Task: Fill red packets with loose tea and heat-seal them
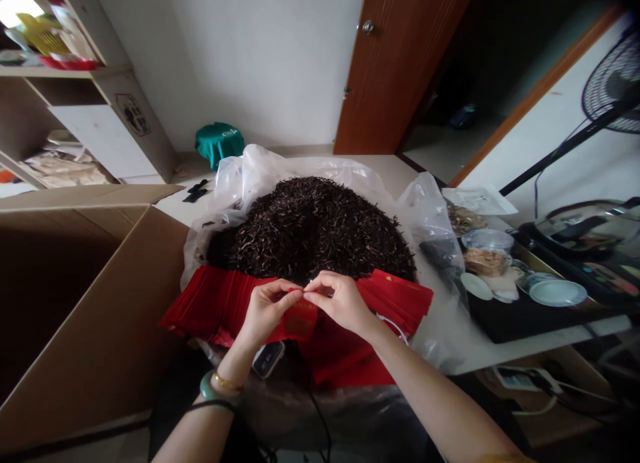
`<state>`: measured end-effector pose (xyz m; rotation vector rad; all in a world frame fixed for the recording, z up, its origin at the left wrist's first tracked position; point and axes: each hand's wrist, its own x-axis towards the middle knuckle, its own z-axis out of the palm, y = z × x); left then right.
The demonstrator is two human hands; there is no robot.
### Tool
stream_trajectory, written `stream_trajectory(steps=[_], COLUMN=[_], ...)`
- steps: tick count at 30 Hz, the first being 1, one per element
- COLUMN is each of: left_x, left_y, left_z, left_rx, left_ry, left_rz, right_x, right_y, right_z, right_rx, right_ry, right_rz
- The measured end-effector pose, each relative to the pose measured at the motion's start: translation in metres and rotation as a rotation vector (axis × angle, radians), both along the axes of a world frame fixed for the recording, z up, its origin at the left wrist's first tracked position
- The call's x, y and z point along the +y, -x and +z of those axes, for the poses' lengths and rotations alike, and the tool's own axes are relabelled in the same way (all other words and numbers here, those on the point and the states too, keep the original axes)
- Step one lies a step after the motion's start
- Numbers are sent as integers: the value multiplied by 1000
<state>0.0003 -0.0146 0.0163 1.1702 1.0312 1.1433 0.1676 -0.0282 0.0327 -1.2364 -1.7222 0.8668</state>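
Note:
My left hand [267, 309] and my right hand [343, 303] meet at the centre, each with thumb and forefinger pinched on the top edge of a small red packet [301, 321] with faint gold print. Behind them rises a large heap of dark, twisted dried leaves [320, 226], resembling loose tea, in a clear plastic bag [265, 157] with its mouth spread wide. A dense row of red packets [210, 303] lies left of my hands. More red packets [400, 299] are fanned out to the right, and others lie beneath my right wrist.
An open cardboard box [125, 296] stands on the left. At the right, a tray table [500, 329] bears a clear tub [486, 249], small dishes [557, 293] and a glass-lidded appliance [590, 229]. A small device [269, 359] sits below my left hand; a white cable [395, 326] runs by my right wrist.

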Motion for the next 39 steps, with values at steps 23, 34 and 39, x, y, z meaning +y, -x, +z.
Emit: stream_trajectory(steps=[23,34,39], left_x=[-6,-8,-8], left_y=[-6,-8,-10], left_z=[-3,2,3], left_rx=[-116,-96,-36], left_ry=[169,176,157], left_rz=[-110,-82,-150], right_x=[0,0,1], right_y=[-3,0,-1], right_z=[9,7,6], right_rx=[56,50,42], right_ry=[41,43,33], right_rz=[-7,1,-12])
